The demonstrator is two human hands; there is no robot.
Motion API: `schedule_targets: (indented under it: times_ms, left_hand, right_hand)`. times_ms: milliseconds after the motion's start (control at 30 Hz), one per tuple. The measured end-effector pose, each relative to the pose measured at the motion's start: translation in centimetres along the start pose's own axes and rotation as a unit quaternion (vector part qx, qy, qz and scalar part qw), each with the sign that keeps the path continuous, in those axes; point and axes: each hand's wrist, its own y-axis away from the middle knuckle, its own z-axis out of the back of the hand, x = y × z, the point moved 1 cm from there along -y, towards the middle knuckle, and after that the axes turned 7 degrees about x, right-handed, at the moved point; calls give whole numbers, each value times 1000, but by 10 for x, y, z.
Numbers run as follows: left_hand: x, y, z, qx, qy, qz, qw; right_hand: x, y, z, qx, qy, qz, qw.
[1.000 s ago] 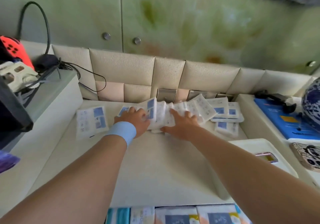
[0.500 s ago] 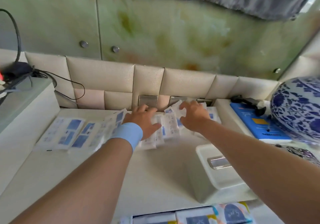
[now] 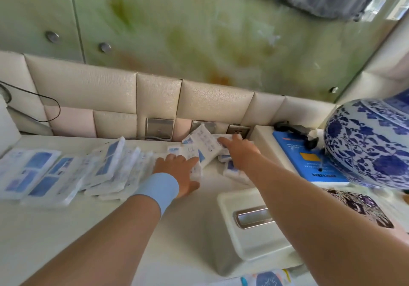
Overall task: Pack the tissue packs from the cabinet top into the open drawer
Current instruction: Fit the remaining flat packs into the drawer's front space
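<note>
Packs: white plastic-wrapped tissue packs with blue panels (image 3: 106, 166) lie in a loose, overlapping row along the back of the white cabinet top (image 3: 66, 230), none of them lifted clear.
Left: the left hand (image 3: 177, 170), a light-blue wristband (image 3: 157, 186) at its wrist, rests palm down on the middle of the row, fingers fairly straight and clasping nothing.
Right: the right hand (image 3: 239, 150) lies at the row's right end, fingers stretched flat, the forefinger touching one tilted pack (image 3: 203, 144) that leans up toward the cream padded wall panels (image 3: 88, 90).
Foreground: a white tissue box with a silver slot (image 3: 254, 230) sits just beside the right forearm.
Ledge: a blue-and-white porcelain vase (image 3: 371, 144) stands next to a blue card (image 3: 309, 163).
Bottom edge: a strip of patterned packs (image 3: 265, 279) shows below the cabinet top's front lip.
</note>
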Motion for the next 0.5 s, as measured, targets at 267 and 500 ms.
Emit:
schedule_targets:
  times_ms: [267,500]
  left_hand:
    - [6,10,27,-132,219,-43,966]
    - [4,28,60,-292,262,-132,911]
  right_hand:
    - [-11,37,33,-171,-15,7,985]
    - [25,73,69,-289,-244,163,911]
